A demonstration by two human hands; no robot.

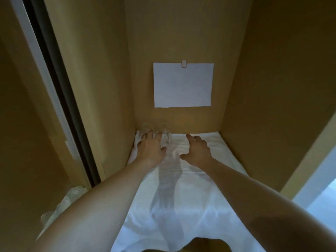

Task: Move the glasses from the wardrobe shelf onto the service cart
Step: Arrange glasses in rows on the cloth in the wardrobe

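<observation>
Head view: both my arms reached deep into wardrobe shelf (236, 124) lined with white cloth (181, 206). Glasses (156, 128), clear and blurred, stood at back left corner on cloth. My left hand (151, 146) lay over them, fingers spread and relaxed; whether it touched them I could not tell. My right hand (197, 148) hovered just beside, fingers apart, holding nothing. White paper sheet (182, 85) hung clipped on back wall.
</observation>
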